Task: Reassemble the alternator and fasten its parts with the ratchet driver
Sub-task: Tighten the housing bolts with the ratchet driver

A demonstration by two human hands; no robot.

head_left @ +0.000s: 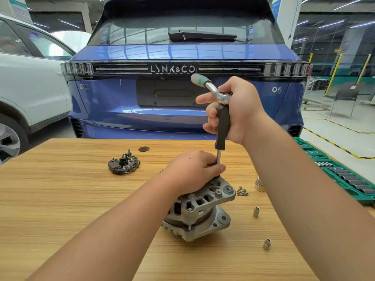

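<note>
Before us, a wooden table [60,199] fronts a blue Lynk & Co hatchback [182,57] at twelve o'clock. At nine o'clock we see a white car [26,82]; at three o'clock, a green socket tray [345,179] lines the table's edge.

A wooden table [60,199] carries everything. On it are set the alternator [203,209] near the middle, a dark removed part [124,164] to the far left, a few screws [242,192] just right of the alternator, three loose sockets [260,184] [256,212] [266,244] further right, and a green socket tray [345,179] along the right edge
</note>
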